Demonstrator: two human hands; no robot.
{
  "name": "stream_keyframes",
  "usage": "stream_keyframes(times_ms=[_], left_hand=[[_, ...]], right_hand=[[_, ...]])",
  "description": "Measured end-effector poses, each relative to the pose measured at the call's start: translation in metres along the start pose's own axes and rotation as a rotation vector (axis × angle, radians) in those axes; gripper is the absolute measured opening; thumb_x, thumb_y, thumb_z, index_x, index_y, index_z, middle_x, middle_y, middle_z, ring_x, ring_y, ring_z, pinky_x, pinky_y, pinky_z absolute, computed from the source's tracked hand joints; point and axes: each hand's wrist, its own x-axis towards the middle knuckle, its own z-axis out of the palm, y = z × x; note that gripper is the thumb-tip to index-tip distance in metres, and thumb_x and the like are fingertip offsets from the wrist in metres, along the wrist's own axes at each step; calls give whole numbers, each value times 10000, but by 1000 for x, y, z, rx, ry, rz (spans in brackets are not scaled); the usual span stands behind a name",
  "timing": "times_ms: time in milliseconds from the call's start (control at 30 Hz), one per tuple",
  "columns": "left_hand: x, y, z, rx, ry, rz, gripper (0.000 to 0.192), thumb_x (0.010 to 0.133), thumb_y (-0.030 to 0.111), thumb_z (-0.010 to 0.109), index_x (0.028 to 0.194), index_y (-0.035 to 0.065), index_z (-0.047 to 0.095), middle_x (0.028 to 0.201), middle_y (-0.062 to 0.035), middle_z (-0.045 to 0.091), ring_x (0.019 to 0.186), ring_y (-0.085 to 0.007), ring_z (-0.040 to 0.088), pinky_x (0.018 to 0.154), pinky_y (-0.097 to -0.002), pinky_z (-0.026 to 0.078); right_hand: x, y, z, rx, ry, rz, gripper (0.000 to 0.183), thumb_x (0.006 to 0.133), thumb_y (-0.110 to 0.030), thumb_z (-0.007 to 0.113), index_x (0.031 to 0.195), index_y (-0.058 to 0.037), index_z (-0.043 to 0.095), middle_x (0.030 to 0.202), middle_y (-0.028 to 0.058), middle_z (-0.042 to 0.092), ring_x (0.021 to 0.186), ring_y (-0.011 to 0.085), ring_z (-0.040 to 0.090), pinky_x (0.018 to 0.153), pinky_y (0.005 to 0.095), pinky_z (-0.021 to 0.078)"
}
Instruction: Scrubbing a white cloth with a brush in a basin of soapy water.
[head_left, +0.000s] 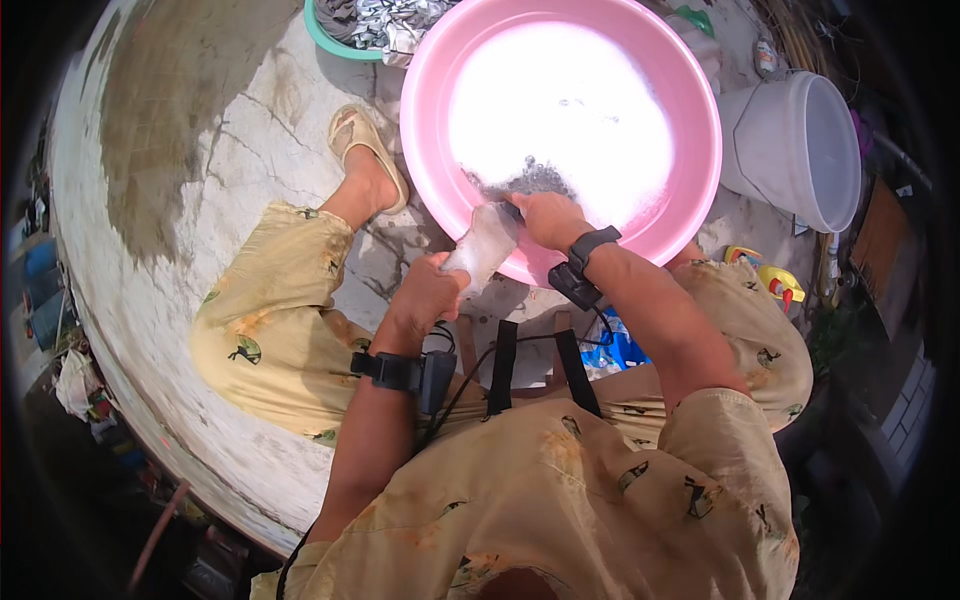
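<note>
Between my two hands stretches a wet, pale grey cloth (487, 236), perhaps a sock, with a dark part at its upper end. My left hand (431, 292) grips its lower end, just outside the near rim of a pink plastic basin (425, 112). Over that rim, inside the basin, my right hand (551, 219) has its fingers closed at the dark end. Its fingertips are partly hidden. Thick white suds (555, 97) cover most of the water, with a darker patch of bubbles beside my right hand.
A green basin (337, 46) with clothes stands at the upper left. To the right, a white plastic bucket (765, 142) lies tilted. Below it lies a yellow bottle (765, 274) with a red cap. A blue package (622, 349) sits under my right forearm on the cracked concrete floor (262, 142).
</note>
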Motion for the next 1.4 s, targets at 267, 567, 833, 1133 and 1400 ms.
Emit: stream_keyframes(times_ms=[267,567,833,1133,1400], left_hand=[[-2,0,3,-38,-3,-10,437,754,110,558,1122,-115,487,587,-15,473,446,-78,413,384,-225,307],[2,-8,1,-34,48,12,305,754,121,555,989,-73,558,641,-36,506,482,-84,433,393,-231,338],[5,-6,5,-11,32,109,270,759,138,545,947,-54,561,612,-21,494,451,-82,396,403,-241,303],[6,-9,1,-59,0,78,226,775,131,554,922,-40,565,604,-5,473,449,-79,396,404,-230,294],[4,2,10,-68,-9,83,211,773,123,541,914,-31,569,627,-9,494,477,-77,406,416,-241,308]], right_hand=[[-52,-30,-16,472,-112,-32,479,905,-74,401,1377,-152,396,620,165,514,559,260,494,616,332,450],[-22,13,-5,-64,-14,6,401,913,-128,360,1291,-154,490,853,173,649,756,308,627,706,358,505],[-31,2,21,154,-103,-13,342,945,-222,361,1216,-128,546,840,200,637,773,332,613,710,357,490],[-50,7,-20,-19,-124,-154,362,921,-156,370,1240,-47,503,764,208,613,733,334,614,672,387,496],[-11,7,23,-47,-46,-9,378,897,-138,429,1267,-161,499,845,150,652,784,304,637,691,398,506]])
